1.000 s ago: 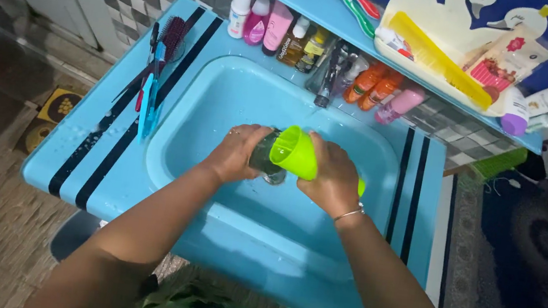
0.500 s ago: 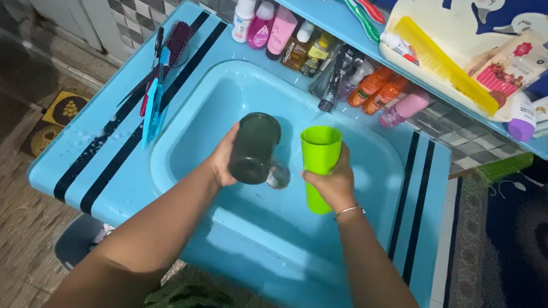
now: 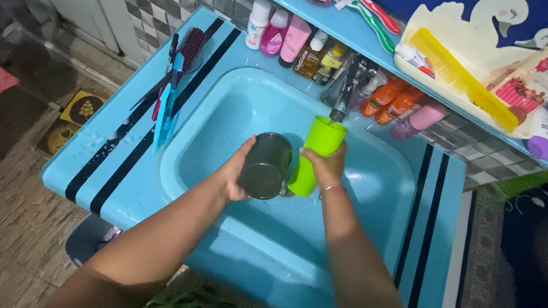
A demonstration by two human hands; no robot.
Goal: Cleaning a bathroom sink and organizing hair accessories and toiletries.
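1. gripping a dark cup (image 3: 266,166), the left hand (image 3: 234,170) wraps its fingers around the side of it over the basin; the cup is tipped with its mouth facing toward the camera.
2. the right hand (image 3: 323,168) is clenched around the lower part of a lime green cup (image 3: 315,154), which stands nearly upright with its open mouth up; a thin bracelet (image 3: 331,188) sits on that wrist.
3. the two cups are side by side and touching or nearly so, the dark one on the left, both held above the bowl of the light blue sink (image 3: 220,132).
4. the green cup's rim sits right under the dark faucet (image 3: 345,96) at the back of the basin; whether water runs into it cannot be told.
5. on the left sink deck, marked with black stripes, lie a hairbrush (image 3: 188,45) and a blue-handled toothbrush (image 3: 168,107), well apart from the hands.
6. along the back edge of the sink stands a row of small bottles: white and pink bottles (image 3: 278,32) to the left of the faucet, orange bottles (image 3: 390,102) to its right.
7. farther back, a blue shelf (image 3: 376,36) carries a white swan-shaped holder (image 3: 476,39) with a yellow comb (image 3: 463,79) lying across it and a pink packet (image 3: 533,80) leaning beside.
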